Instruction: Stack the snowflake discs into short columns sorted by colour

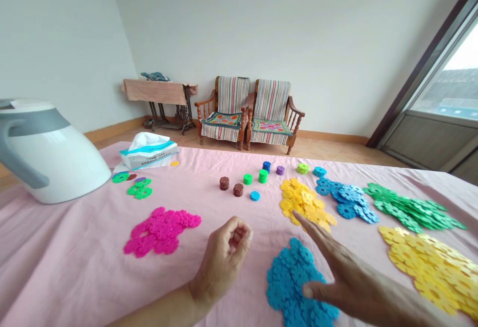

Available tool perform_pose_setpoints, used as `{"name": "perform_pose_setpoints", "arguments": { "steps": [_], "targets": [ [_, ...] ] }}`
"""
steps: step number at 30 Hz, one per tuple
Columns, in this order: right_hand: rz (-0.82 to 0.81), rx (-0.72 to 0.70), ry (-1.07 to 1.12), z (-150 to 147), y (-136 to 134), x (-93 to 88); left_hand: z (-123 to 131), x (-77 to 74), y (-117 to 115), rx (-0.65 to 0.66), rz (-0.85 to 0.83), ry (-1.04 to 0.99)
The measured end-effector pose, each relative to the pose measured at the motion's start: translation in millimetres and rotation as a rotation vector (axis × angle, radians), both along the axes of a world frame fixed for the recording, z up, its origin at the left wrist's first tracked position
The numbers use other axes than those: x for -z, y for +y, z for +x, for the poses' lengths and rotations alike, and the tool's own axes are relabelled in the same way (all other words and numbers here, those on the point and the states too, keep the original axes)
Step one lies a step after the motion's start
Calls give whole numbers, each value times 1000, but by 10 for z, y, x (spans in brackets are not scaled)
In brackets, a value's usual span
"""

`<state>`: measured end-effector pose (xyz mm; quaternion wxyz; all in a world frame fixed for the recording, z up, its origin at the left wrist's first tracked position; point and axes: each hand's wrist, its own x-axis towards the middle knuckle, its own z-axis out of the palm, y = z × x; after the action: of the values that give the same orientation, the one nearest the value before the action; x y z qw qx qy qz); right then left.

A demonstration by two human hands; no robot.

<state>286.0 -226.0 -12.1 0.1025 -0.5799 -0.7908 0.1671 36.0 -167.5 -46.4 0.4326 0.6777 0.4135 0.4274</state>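
My left hand [226, 257] hovers over the pink cloth [74, 267] with its fingers curled loosely; whether it holds anything I cannot tell. My right hand [336, 272] is stretched flat, fingers apart, above the teal pile of snowflake discs [287, 277], its fingertips reaching toward the small yellow pile [304, 202]. A magenta pile [160, 230] lies to the left of my left hand. Small stacked discs, brown [224, 183], green [263, 175] and blue [266, 166], stand in the middle of the cloth.
A white kettle [48, 153] stands at the far left, a tissue pack [148, 151] behind it. Blue [347, 197], green [411, 210] and large yellow [433, 262] disc piles lie at right. Two wooden chairs [248, 115] and a side table [160, 93] stand by the wall.
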Motion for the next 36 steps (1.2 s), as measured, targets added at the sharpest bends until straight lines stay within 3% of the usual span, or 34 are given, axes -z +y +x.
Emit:
{"name": "perform_pose_setpoints", "arguments": {
  "steps": [5, 11, 18, 27, 36],
  "targets": [
    [171, 6, 29, -38, -423, 347, -2, -2, 25, -92, -74, -138],
    [208, -18, 30, -123, -406, 602, -27, -19, 56, -148, -100, -233],
    [219, -132, 16, -385, -180, 583, -35, -18, 41, -191, -86, -243],
    [143, -113, 132, -784, 67, 412, -61, -38, 29, -318, -23, -195],
    [218, -101, 332, -1166, 459, 439, -63, -106, 21, -382, -3, -177]
  ]
}}
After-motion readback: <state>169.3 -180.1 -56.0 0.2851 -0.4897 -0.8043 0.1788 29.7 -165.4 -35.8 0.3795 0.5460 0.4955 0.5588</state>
